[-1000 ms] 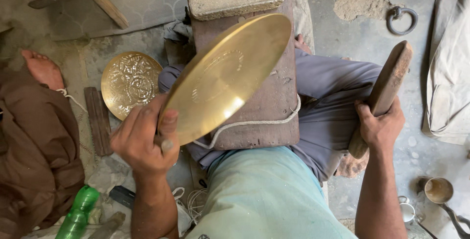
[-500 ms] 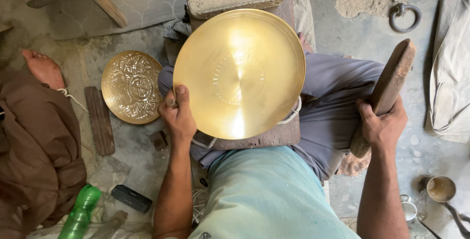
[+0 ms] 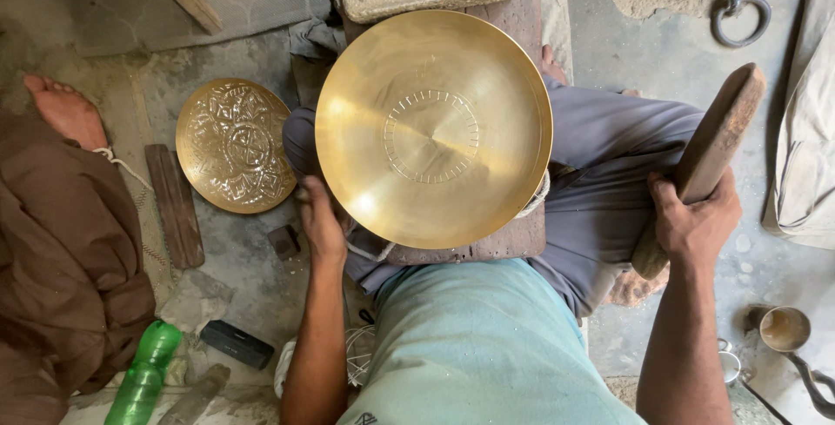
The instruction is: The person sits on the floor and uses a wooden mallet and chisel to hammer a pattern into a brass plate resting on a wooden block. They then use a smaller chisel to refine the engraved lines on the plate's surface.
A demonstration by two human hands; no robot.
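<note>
One view only: your head camera, looking steeply down at your lap, close over the brass plate [image 3: 433, 129], both forearms and the floor [image 3: 670, 33] around.

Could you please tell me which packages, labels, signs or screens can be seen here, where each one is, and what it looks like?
No labels, signs or screens can be made out.
Green plastic bottle: lower left on the floor, lying tilted, translucent green; the only container of a packaged kind.
Small dark box: on the floor right of the bottle, flat, rectangular, black; whether it is a package or a device cannot be told.
</note>
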